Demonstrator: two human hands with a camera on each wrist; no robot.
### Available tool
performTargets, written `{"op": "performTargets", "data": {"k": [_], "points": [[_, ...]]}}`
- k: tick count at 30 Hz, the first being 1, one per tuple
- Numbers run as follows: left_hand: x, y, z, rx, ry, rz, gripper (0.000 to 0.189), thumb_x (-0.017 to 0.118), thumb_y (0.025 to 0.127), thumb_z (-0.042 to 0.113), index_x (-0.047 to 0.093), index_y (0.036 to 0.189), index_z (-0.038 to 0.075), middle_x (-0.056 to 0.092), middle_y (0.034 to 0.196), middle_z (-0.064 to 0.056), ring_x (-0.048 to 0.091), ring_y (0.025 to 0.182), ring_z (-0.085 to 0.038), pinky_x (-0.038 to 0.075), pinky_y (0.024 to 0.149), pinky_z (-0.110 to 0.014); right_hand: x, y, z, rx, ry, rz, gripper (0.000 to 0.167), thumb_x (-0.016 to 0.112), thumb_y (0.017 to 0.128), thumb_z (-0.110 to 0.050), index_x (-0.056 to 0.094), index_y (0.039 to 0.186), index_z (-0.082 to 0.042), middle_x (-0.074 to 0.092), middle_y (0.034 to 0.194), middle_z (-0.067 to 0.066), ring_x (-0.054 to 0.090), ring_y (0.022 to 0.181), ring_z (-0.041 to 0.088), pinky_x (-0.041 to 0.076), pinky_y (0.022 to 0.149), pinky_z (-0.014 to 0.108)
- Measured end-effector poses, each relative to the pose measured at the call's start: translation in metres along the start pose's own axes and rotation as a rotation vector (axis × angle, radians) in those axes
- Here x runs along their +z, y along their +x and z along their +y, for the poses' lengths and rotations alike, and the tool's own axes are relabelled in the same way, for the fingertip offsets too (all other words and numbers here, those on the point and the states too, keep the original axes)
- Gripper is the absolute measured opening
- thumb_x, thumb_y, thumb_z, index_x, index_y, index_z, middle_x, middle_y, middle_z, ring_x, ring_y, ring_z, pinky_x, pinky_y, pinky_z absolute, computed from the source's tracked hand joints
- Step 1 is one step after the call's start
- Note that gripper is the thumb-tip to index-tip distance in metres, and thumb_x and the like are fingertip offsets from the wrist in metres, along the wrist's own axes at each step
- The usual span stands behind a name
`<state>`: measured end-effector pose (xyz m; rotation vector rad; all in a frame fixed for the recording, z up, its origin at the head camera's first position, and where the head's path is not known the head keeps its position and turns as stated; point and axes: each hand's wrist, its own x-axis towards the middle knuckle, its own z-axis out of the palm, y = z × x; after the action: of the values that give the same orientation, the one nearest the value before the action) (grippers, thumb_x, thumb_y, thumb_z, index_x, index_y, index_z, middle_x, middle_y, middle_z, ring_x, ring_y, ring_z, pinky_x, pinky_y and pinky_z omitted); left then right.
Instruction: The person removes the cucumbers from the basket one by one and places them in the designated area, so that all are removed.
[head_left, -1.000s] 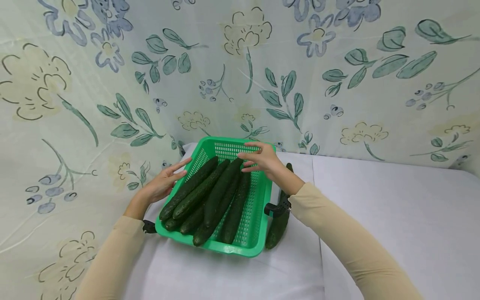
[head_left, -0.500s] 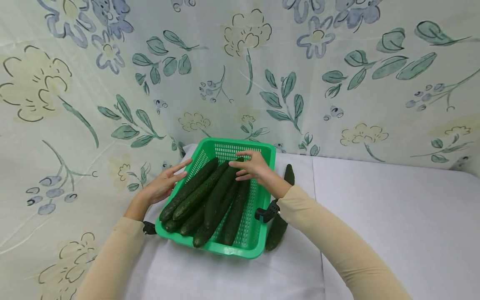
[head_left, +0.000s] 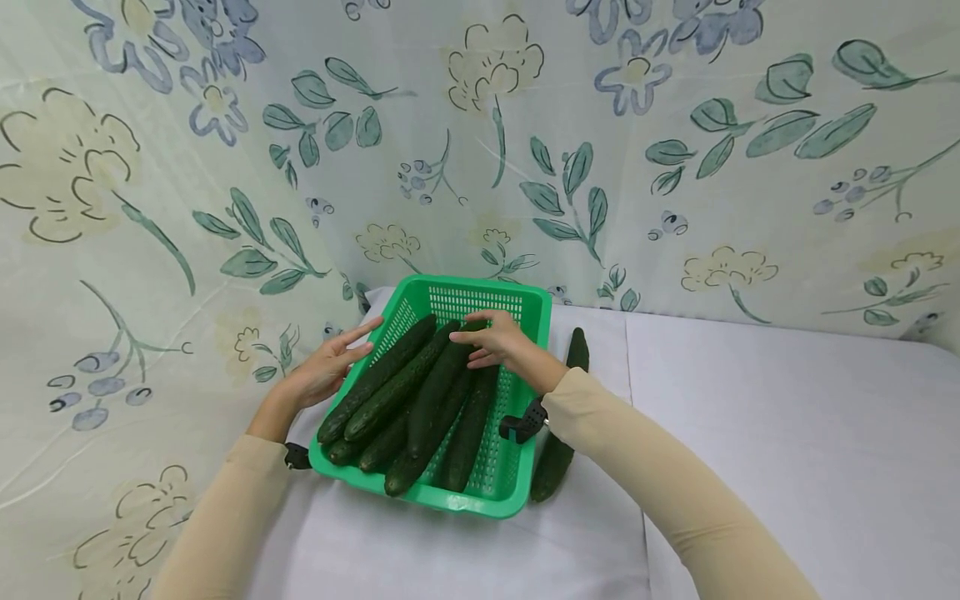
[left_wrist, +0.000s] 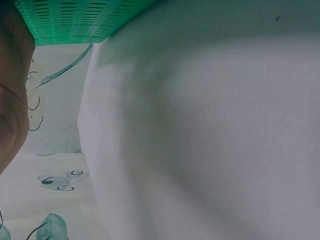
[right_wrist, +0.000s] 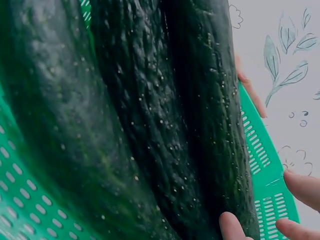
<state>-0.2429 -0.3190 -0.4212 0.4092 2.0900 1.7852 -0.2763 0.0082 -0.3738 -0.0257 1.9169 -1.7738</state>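
Observation:
A green plastic basket (head_left: 480,503) with slotted sides holds several dark green cucumbers (head_left: 437,396), lying lengthwise and partly stacked. My left hand (head_left: 324,372) rests along the basket's left wall, fingers stretched out towards the rim; part of it shows beside the basket (left_wrist: 70,22) in the left wrist view. My right hand (head_left: 501,340) is over the far end of the cucumbers, fingers spread and lightly bent. In the right wrist view, one fingertip (right_wrist: 231,227) overlaps the lower end of a cucumber (right_wrist: 215,125), while the other fingers stand off from it.
One more cucumber (head_left: 553,467) lies outside the basket on the white tablecloth (head_left: 750,433), partly behind my right forearm. A flower-printed cloth (head_left: 480,167) hangs behind and to the left of the table.
My right hand has moved left from the basket's right rim to over the cucumbers' far ends. My left hand, the basket and the cucumbers have stayed in place.

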Motion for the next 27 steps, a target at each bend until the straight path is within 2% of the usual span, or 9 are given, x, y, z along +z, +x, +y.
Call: {"op": "performTargets", "data": {"k": [3,5,10,15,20,23,27], "points": [[0.001,0.001,0.000,-0.009,0.000,0.004,0.054,0.041,0.110,0.025,0.024,0.161,0.026,0.025,0.160,-0.019,0.027,0.035,-0.004,0.032,0.037,-0.020,0.002,0.002,0.001,0.030,0.007,-0.005,0.061,0.071,0.095,-0.014,0.045,0.150,-0.006,0.037,0.148,0.030,0.062,0.111,0.045,0.055,0.087,0.049],[0.001,0.001,0.001,-0.009,0.001,0.002,0.054,0.041,0.110,0.025,0.024,0.161,0.027,0.018,0.162,-0.018,0.027,0.035,-0.004,0.032,0.037,-0.020,0.003,0.003,0.003,0.057,0.018,-0.007,0.061,0.071,0.095,-0.014,0.045,0.150,-0.007,0.038,0.144,0.033,0.062,0.111,0.045,0.055,0.087,0.049],[0.002,0.001,0.002,-0.001,0.004,-0.002,0.054,0.041,0.110,0.024,0.023,0.161,0.025,0.016,0.162,-0.018,0.026,0.035,-0.005,0.032,0.037,-0.020,0.006,0.007,0.008,0.096,0.055,-0.015,0.064,0.072,0.094,-0.013,0.043,0.151,-0.011,0.036,0.143,0.037,0.062,0.108,0.044,0.056,0.087,0.049],[0.002,0.001,0.001,-0.005,-0.001,-0.008,0.054,0.040,0.110,0.024,0.022,0.161,0.026,0.011,0.164,-0.017,0.026,0.035,-0.006,0.032,0.038,-0.020,0.009,0.008,0.011,0.081,0.060,-0.039,0.067,0.072,0.094,-0.012,0.040,0.153,-0.012,0.034,0.145,0.037,0.060,0.111,0.046,0.057,0.084,0.048],[0.002,0.001,0.001,0.002,-0.002,-0.011,0.054,0.040,0.111,0.024,0.021,0.161,0.025,0.005,0.165,-0.016,0.025,0.036,-0.006,0.031,0.038,-0.022,0.010,0.007,0.013,0.061,0.043,-0.068,0.068,0.072,0.094,-0.011,0.038,0.154,-0.012,0.031,0.152,0.029,0.056,0.118,0.048,0.058,0.081,0.046],[0.002,0.001,0.000,0.002,-0.001,-0.003,0.054,0.040,0.110,0.024,0.021,0.161,0.024,0.003,0.165,-0.015,0.025,0.036,-0.006,0.031,0.038,-0.022,0.011,0.008,0.015,0.044,0.023,-0.083,0.069,0.072,0.094,-0.010,0.038,0.153,-0.011,0.028,0.155,0.023,0.060,0.112,0.046,0.058,0.081,0.045],[0.002,0.000,0.000,-0.004,-0.002,0.013,0.054,0.042,0.110,0.025,0.023,0.161,0.025,0.004,0.166,-0.012,0.025,0.036,-0.007,0.032,0.039,-0.021,0.014,0.009,0.016,0.011,-0.015,-0.078,0.071,0.074,0.092,-0.011,0.038,0.153,-0.009,0.025,0.156,0.022,0.067,0.097,0.043,0.058,0.080,0.045]]}}
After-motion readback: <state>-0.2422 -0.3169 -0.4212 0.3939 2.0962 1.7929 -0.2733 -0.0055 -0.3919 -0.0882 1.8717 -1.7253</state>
